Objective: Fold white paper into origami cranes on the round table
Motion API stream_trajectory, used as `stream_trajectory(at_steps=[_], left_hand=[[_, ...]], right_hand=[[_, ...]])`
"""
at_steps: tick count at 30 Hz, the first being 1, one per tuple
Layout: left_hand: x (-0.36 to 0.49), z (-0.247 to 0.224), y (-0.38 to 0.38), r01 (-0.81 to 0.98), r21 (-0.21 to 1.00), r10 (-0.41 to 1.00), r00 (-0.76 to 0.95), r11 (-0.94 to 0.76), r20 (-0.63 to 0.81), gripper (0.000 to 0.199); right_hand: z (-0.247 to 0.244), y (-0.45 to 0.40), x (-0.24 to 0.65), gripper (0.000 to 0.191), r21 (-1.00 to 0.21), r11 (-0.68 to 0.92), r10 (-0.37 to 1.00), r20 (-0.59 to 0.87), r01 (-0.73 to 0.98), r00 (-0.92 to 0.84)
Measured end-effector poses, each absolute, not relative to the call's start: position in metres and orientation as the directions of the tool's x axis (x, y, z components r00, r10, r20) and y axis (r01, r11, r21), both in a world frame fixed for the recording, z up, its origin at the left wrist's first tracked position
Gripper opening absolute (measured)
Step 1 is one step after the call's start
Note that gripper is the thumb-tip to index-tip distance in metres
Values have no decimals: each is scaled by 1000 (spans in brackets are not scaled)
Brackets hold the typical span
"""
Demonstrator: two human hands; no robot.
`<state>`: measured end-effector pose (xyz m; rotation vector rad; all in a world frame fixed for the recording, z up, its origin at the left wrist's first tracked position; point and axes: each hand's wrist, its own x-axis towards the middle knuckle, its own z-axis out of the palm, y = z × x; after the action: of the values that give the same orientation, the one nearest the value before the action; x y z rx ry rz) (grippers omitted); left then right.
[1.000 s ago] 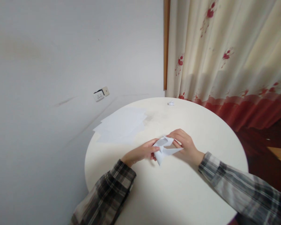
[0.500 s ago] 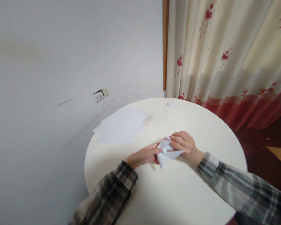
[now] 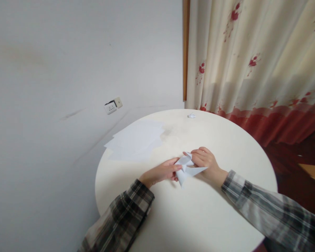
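A white folded paper figure [image 3: 183, 170] with several pointed flaps is held above the table, between my two hands. My left hand [image 3: 164, 171] is closed on its left side, the thumb lying across the middle folds and the other fingers underneath. At the upper right flap, my right hand [image 3: 206, 162] pinches the paper tip with its fingers. One long flap points right, toward the right wrist, and another points down. The fingertips behind the paper are partly hidden.
Loose white paper sheets [image 3: 136, 140] lie overlapping at the left of the round white table [image 3: 212, 217]. A small crumpled or folded white paper piece [image 3: 191, 116] sits near the far edge. Beyond are a wall with a socket [image 3: 110, 107] and a flowered curtain [image 3: 238, 70].
My right fingers have curled in more tightly at the paper's upper flap, and the flap's tip is bent lower. My left hand has hardly moved.
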<state>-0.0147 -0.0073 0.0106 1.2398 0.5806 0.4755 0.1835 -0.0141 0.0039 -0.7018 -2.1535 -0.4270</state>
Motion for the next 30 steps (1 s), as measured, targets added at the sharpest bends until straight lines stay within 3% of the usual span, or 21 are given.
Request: stream_trajectory(at_steps=[6, 10, 13, 18, 24, 30], left_hand=[[-19, 13, -5, 126, 988, 668, 728, 91, -155, 41], [-20, 13, -3, 155, 987, 672, 726, 48, -146, 46], [-21, 15, -3, 170, 985, 676, 723, 24, -141, 46], [-18, 12, -7, 182, 981, 651, 738, 60, -177, 44], [-9, 0, -11, -2, 965, 563, 812, 262, -151, 43], [-5, 3, -13, -36, 956, 575, 805, 292, -146, 39]], right_hand=[[2, -13, 182, 27, -110, 787, 461, 758, 607, -462], [0, -11, 181, 29, -278, 772, 563, 717, 571, -412], [-1, -11, 180, 30, -336, 762, 597, 696, 555, -399], [1, -11, 182, 26, -167, 812, 473, 749, 559, -464], [1, -9, 184, 34, 104, 830, 249, 811, 549, -530], [1, -9, 182, 29, 122, 802, 273, 795, 584, -542]])
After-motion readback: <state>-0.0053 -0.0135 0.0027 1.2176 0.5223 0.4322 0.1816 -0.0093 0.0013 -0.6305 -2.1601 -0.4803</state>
